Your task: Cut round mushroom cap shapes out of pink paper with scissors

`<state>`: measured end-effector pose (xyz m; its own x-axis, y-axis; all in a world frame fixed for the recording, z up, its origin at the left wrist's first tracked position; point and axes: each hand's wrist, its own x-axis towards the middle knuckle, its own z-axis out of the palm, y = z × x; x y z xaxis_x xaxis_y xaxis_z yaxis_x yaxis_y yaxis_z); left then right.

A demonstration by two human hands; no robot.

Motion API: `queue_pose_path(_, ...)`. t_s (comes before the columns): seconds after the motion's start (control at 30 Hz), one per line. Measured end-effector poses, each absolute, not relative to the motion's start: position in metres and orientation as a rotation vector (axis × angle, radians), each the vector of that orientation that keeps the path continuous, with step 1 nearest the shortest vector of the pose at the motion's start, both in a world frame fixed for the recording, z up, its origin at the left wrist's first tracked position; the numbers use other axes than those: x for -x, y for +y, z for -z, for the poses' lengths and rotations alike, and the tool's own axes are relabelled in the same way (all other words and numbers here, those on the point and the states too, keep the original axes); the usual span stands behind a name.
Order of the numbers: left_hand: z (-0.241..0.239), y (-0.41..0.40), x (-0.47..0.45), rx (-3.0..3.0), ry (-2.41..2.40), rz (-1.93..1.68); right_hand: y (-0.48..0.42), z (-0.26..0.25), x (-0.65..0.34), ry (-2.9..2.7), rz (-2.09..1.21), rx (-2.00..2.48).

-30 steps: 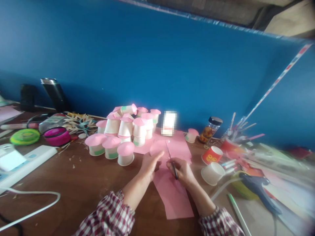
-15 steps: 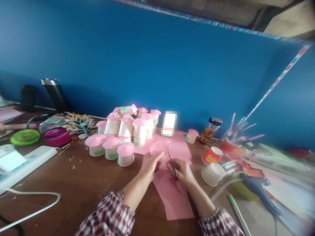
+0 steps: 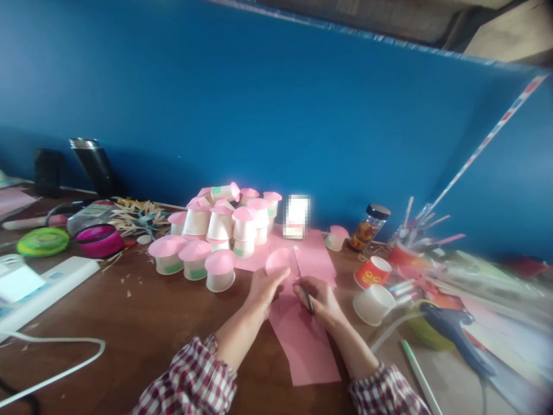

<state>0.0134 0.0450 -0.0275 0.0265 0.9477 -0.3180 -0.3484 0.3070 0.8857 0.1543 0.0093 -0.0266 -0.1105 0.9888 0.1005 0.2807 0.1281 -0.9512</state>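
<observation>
A round piece of pink paper is pinched between the thumb and fingers of my left hand. My right hand grips a pair of scissors with dark handles. Their blades point away from me, close to the right edge of the round piece; whether they touch it I cannot tell. Beneath both hands lie pink paper sheets, one stretching toward me. To the left stand several white paper cups topped with pink paper cones, some of them stacked.
At right are a red paper cup, a white cup, a glue gun and a lidded jar. A power strip with a white cable lies at left. A blue panel rises behind the table.
The round pink paper has turned or tilted slightly in my left hand and looks narrower. My right hand and the scissors have barely moved. A fingertip-like shape at the far left edge is gone.
</observation>
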Motion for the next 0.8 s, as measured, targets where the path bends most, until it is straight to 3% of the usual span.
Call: queue_pose_path(0.8, 0.038, 0.05, -0.01, -0.688, 1.074, -1.155, 0.012, 0.027, -0.156, -1.62, -0.907, 1.332)
